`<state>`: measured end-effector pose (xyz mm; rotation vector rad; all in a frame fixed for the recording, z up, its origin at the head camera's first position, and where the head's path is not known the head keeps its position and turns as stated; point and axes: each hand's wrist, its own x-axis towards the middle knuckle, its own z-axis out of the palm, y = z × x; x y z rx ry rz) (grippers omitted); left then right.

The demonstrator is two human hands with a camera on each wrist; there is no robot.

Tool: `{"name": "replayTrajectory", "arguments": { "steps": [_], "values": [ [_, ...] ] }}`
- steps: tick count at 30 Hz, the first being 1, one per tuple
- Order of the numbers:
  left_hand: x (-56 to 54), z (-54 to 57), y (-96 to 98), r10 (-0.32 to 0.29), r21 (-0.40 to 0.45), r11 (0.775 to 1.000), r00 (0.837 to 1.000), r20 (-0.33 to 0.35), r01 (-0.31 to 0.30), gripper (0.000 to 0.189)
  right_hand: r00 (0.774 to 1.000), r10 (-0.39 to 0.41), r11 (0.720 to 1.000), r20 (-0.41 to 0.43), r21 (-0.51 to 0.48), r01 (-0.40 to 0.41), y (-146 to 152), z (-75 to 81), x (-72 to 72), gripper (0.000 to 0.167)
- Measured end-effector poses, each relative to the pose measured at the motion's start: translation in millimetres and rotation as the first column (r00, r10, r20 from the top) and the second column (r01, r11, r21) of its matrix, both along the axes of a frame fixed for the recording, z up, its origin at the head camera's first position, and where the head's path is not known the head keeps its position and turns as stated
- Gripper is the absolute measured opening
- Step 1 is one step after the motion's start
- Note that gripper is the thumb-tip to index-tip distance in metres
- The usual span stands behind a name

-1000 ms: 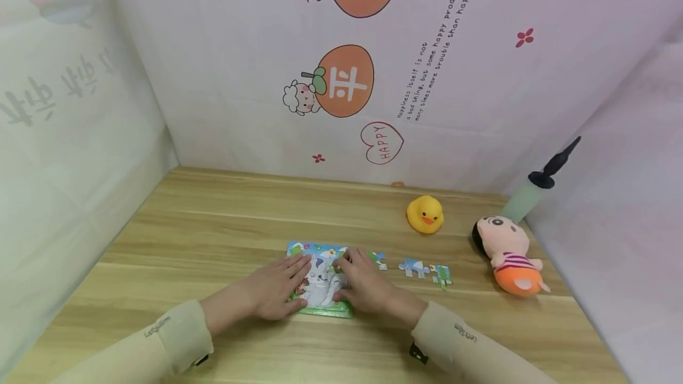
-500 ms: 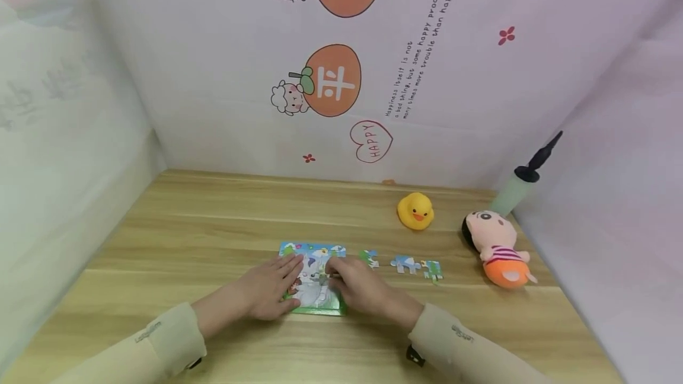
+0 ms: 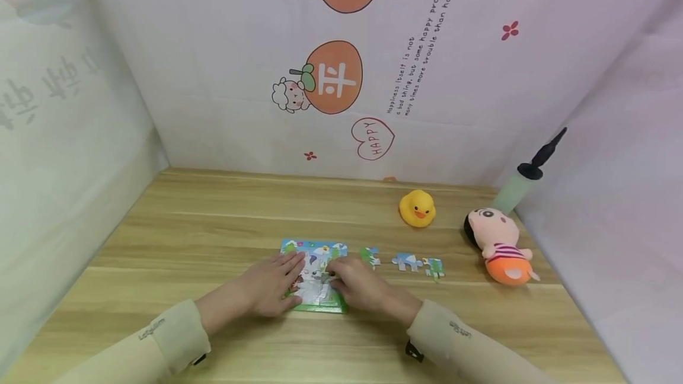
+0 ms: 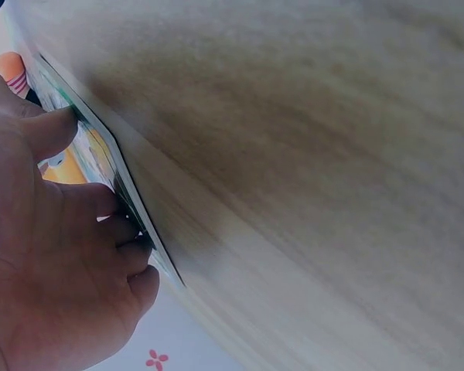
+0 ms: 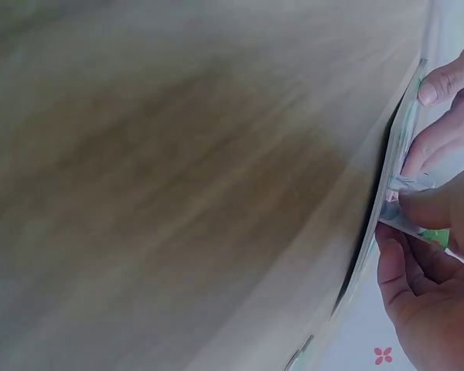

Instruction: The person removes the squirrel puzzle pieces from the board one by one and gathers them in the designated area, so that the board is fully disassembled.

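A jigsaw puzzle [image 3: 315, 298] with a pale cartoon animal on a blue and green ground lies on the table. My left hand [image 3: 269, 286] rests on its left side, fingers extended; the left wrist view has the fingertips at the puzzle's edge [image 4: 148, 220]. Over the right side, my right hand [image 3: 360, 286] pinches a puzzle piece [image 5: 435, 237] between thumb and curled fingers. That piece is tilted up from the board in the right wrist view, and the hand covers much of it. Right of the board lies a loose green-and-blue piece [image 3: 369, 256].
Farther right lie two more loose pieces, a blue one [image 3: 407, 262] and a green one [image 3: 434, 268]. Behind them sits a yellow rubber duck [image 3: 418, 209]. A plush doll [image 3: 501, 248] and a hand pump [image 3: 513, 188] stand near the right wall.
The right hand's thumb and fingers have drawn closer together and now pinch a piece over the board. The left hand stays on the puzzle. The head view has shifted slightly.
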<state>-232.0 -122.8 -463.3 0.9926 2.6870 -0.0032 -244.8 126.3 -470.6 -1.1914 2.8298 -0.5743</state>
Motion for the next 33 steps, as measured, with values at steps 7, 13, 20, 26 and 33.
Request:
{"name": "replayTrajectory", "arguments": {
  "steps": [7, 13, 20, 26, 33],
  "values": [
    [-1.1, -1.0, 1.5, -0.003, -0.008, 1.0, 1.0, -0.006, 0.003, 0.077, 1.0, -0.017, 1.0, 0.014, 0.009, 0.017, -2, 0.7, -0.7, 0.008],
    [-3.3, 0.4, 1.2, -0.009, -0.015, 1.0, 1.0, -0.024, 0.008, 0.077, 1.0, -0.028, 0.997, 0.003, 0.066, 0.028, -5, 5.7, -0.9, 0.003],
    [-4.2, 0.7, -1.0, -0.005, -0.021, 1.0, 1.0, -0.017, 0.005, 0.077, 0.996, -0.013, 0.999, 0.085, -0.044, 0.016, 4, 12.6, 1.0, 0.006],
    [-3.9, -0.3, 0.7, -0.008, -0.019, 1.0, 1.0, -0.009, 0.008, 0.077, 0.993, -0.031, 0.994, 0.118, -0.097, 0.042, 50, 21.7, -2.7, 0.008],
    [-4.0, -2.1, -0.3, -0.003, -0.018, 1.0, 1.0, -0.006, 0.003, 0.077, 0.979, -0.062, 0.998, 0.192, -0.013, 0.066, 122, 31.4, -3.2, 0.017]
  ]
}}
